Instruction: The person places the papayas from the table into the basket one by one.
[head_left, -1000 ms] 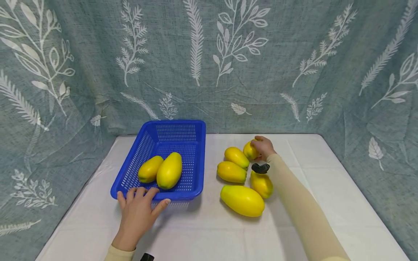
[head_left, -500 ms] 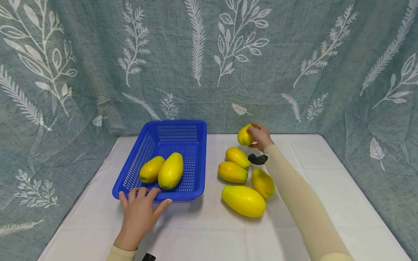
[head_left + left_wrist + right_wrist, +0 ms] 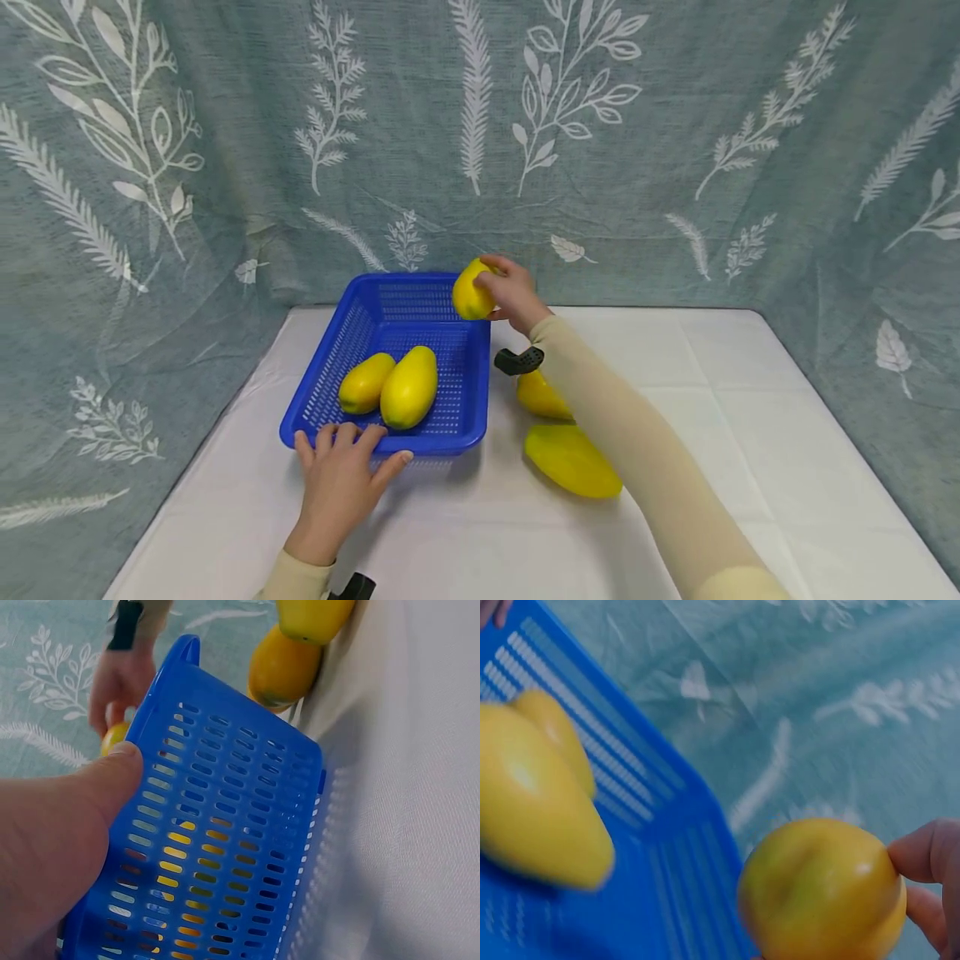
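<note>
A blue plastic basket (image 3: 487, 375) stands left of centre on the table, with two yellow papayas, one (image 3: 408, 387) larger than the other (image 3: 366, 383), side by side inside. My left hand (image 3: 341, 483) grips its near rim; the left wrist view shows the thumb (image 3: 112, 776) along the rim's edge. My right hand (image 3: 517, 293) pinches another yellow papaya (image 3: 472, 292) over the basket's far right corner. In the right wrist view this papaya (image 3: 821, 889) shows a dented, greenish end. Fingers meet its side there.
Right of the basket, a large yellow papaya (image 3: 570, 458) and a smaller one (image 3: 542, 396) lie on the white-clothed table (image 3: 480, 558), partly hidden by my right arm. A green leaf-patterned curtain (image 3: 420, 125) hangs behind and at both sides.
My right hand has lifted a papaya off the table at the back right and carried it left to the basket's far corner. The left hand keeps its place on the rim.
</note>
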Motion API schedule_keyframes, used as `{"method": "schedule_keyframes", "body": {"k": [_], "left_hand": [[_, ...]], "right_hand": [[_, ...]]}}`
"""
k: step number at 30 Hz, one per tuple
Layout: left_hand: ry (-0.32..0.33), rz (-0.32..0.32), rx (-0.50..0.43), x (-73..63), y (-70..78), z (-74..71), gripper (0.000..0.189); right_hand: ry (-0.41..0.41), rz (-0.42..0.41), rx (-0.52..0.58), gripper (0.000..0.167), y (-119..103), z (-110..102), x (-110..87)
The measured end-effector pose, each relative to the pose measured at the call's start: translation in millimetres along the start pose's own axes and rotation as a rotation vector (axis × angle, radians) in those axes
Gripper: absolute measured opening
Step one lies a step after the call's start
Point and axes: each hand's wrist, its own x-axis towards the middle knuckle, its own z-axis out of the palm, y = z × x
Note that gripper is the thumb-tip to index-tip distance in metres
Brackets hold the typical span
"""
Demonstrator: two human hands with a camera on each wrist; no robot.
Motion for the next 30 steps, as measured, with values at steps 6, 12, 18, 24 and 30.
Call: {"method": "schedule_keyframes", "body": {"k": [6, 12, 18, 24, 30], "left_hand": [[-0.005, -0.003, 0.003, -0.4, -1.5, -0.9, 0.046], [0.013, 0.012, 0.013, -0.1, -3.3, 0.5, 0.046], [0.031, 0.018, 0.006, -2.7, -5.3, 3.5, 0.045], [0.027, 0.017, -0.005, -2.2, -6.8, 2.8, 0.044], [0.038, 0.020, 0.008, -1.1, -5.9, 4.7, 0.045]], "right_hand": [[-0.085, 0.012, -0.071, 0.053, 4, 48, -2.7], [-0.080, 0.058, -0.123, 0.056, 20, 74, 1.6], [-0.046, 0.101, -0.251, 0.052, 37, 81, 3.4], [-0.063, 0.114, -0.347, 0.052, 44, 85, 3.0], [-0.098, 0.156, -0.392, 0.050, 52, 90, 4.4]]}}
